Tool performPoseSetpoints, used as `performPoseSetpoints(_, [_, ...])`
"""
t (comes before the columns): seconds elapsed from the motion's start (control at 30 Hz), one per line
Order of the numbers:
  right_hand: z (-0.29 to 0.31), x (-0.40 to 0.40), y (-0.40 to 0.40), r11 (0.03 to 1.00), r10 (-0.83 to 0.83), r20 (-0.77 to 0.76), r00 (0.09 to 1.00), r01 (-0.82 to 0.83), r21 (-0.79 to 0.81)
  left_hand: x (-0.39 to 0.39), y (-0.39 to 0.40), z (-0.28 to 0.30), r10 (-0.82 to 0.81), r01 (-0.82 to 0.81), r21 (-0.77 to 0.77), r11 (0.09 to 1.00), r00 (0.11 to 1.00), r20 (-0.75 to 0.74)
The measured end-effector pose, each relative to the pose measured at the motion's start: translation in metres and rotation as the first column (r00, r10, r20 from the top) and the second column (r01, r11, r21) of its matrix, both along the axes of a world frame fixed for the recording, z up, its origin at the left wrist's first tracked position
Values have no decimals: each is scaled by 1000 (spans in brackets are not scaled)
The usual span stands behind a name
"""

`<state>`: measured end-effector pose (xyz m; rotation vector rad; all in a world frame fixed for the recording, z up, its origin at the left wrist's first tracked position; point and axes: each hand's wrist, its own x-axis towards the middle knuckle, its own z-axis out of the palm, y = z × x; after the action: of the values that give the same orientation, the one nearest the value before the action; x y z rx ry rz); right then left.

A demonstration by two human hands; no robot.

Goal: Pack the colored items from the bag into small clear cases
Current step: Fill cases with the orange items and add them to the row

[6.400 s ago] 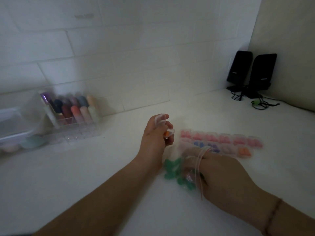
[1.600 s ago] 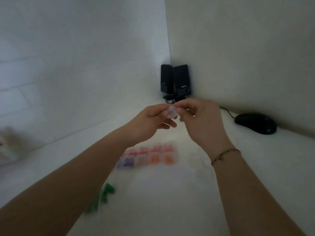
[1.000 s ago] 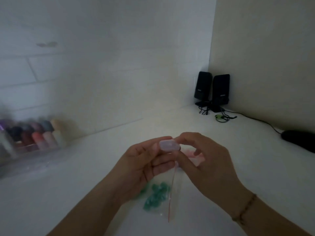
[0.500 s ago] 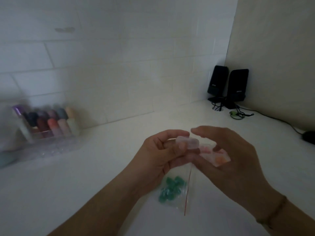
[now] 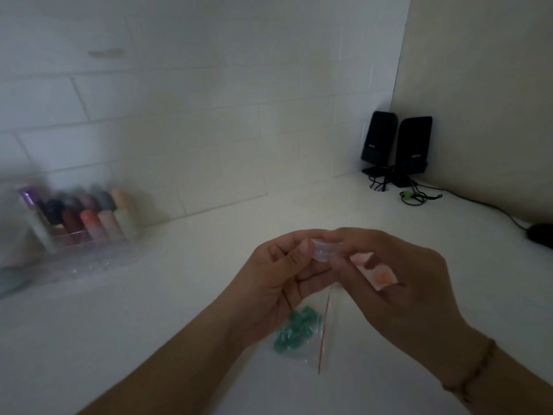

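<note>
My left hand [image 5: 279, 275] and right hand [image 5: 395, 283] both pinched 1 small clear case [image 5: 324, 250] above the table [image 5: 179, 324] — the bag [image 5: 302, 333] of green items [image 5: 294, 329] lay beneath.

Dim light. White brick-pattern wall [image 5: 185, 139] behind, plain beige wall [image 5: 478, 85] on right, white counter [image 5: 119, 339]. Two black speakers [image 5: 395, 148] in the corner, cables trailing.
</note>
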<state>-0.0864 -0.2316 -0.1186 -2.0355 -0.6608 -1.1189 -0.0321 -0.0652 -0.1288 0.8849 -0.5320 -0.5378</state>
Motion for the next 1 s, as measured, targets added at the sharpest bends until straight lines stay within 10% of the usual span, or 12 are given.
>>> performPoseSetpoints(0.53, [1,-3,4,993,-116,-81,990,118,24,7,8,-4,16,-20,48,999,997,78])
performPoseSetpoints(0.77, [2,1,8,995,-66,-223,973,81,59,8,17,8,53,-179,347,921,937,344])
performPoseSetpoints(1.0, [21,-9,-17,932,-138,-545,827,-79,-354,46,60,24,504,-495,99,863,849,-156])
